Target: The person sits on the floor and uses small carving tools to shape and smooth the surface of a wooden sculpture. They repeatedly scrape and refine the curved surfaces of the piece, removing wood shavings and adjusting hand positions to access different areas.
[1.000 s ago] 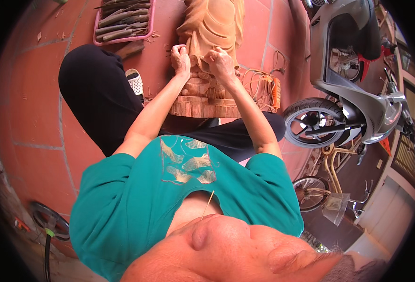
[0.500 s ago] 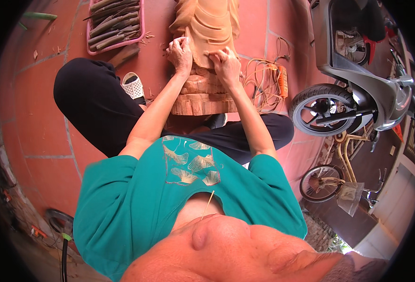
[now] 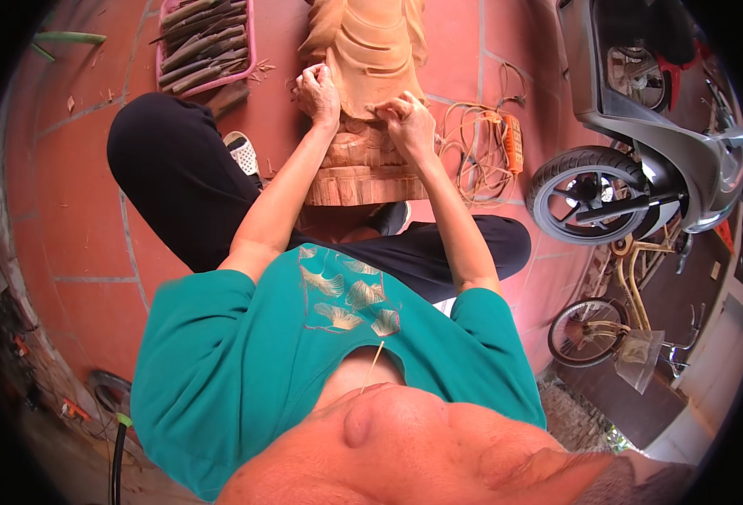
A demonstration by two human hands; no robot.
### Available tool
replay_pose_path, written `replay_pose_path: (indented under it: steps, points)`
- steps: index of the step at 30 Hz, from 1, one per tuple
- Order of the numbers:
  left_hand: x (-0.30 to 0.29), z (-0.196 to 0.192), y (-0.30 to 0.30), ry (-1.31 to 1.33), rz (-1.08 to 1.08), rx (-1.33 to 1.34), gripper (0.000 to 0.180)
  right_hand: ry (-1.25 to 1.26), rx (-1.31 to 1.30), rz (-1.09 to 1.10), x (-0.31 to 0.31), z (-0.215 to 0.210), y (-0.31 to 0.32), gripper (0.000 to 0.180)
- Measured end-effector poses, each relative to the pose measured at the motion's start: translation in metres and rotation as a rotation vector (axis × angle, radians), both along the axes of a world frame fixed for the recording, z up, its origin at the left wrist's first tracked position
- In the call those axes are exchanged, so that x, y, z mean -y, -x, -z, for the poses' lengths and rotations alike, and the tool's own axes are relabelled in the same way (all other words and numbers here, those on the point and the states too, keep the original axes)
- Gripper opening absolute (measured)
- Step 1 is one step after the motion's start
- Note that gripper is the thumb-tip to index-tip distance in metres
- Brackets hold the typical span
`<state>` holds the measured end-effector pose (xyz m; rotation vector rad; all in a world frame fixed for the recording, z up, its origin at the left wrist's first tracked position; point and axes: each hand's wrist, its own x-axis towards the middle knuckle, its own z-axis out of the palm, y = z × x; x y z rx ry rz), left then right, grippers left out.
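While the person sits on the red tiled floor (image 3: 93, 210) with legs spread, a scooter (image 3: 657, 143) stands at the right edge of the head view, front wheel turned toward the sitter. Just below it leans a bicycle (image 3: 615, 328), one wheel showing. A pale wooden carving (image 3: 367, 93) lies on the floor between the legs, its stepped base nearest the body and its draped folds running toward the top edge.

A pink tray (image 3: 205, 42) of long dark hand tools sits upper left, well apart from the carving. A loose coil of cord (image 3: 472, 151) with an orange power tool (image 3: 513, 143) lies just right of the carving.

Left hand (image 3: 319, 93): curled against the carving's left flank, fingers bent inward; whether they grip a tool, cannot tell. Right hand (image 3: 409, 124): pressed on the carving's lower right folds, fingers drawn together as if pinching something small; the item itself is not resolved. Both hands touch the wood, apart from each other, with a carved fold between them.

A white sandal (image 3: 242, 153) rests beside the left knee.
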<state>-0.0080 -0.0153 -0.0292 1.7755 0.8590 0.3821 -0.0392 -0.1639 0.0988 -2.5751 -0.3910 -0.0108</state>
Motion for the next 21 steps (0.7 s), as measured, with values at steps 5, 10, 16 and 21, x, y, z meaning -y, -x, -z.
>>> replay_pose_path:
  steps: [5, 10, 16, 21]
  points:
    - [0.005, 0.004, -0.003, -0.05, -0.018, -0.004, 0.024, -0.097, 0.14, 0.025, -0.005, 0.016, -0.028, 0.006]
    - [0.002, 0.011, -0.005, -0.034, -0.055, 0.008, 0.021, -0.028, 0.183, 0.06, -0.011, 0.018, -0.008, 0.008]
    - [0.003, 0.004, -0.004, -0.074, -0.08, 0.015, 0.022, -0.021, -0.003, 0.085, -0.011, 0.004, 0.003, 0.006]
    - [0.008, -0.005, -0.005, -0.088, -0.128, 0.076, 0.021, -0.003, 0.222, 0.084, -0.013, 0.024, -0.036, 0.008]
